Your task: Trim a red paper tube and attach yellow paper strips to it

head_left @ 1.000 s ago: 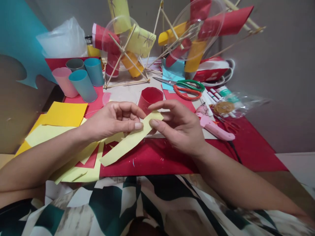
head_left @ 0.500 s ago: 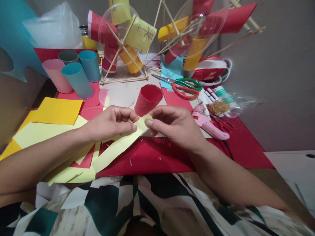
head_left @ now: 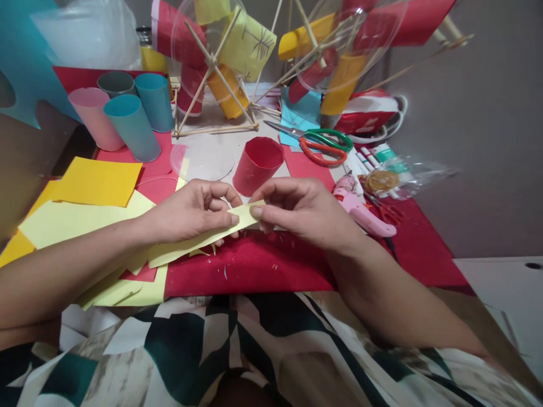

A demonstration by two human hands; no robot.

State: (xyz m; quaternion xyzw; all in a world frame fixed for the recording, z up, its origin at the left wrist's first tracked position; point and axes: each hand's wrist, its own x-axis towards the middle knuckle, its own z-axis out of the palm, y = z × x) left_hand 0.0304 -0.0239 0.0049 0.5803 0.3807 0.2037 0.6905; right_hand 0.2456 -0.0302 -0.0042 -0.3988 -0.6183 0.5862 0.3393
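Note:
A strip of pale yellow paper (head_left: 193,243) is stretched between my two hands, slanting down to the left. My left hand (head_left: 199,209) pinches it near its upper part, thumb on top. Its right end sits between the thumb and fingers of my right hand (head_left: 292,212). Just beyond my fingertips a red paper cup-like tube (head_left: 258,167) stands with its open top facing up. Left of it lies a clear round plastic disc (head_left: 203,158). The strip's lower end overlaps yellow sheets on the table.
Scissors (head_left: 322,144) and a pink glue gun (head_left: 360,212) lie to the right. Pink, grey and blue paper tubes (head_left: 133,127) stand at back left. Stick-framed wheels (head_left: 212,62) with paper tubes rise behind. Yellow sheets (head_left: 97,181) cover the left side of the red cloth (head_left: 254,271).
The paper strip has swung flatter, its lower left end rising and nearing my left forearm. Both hands keep their pinch. The whole view has shifted slightly.

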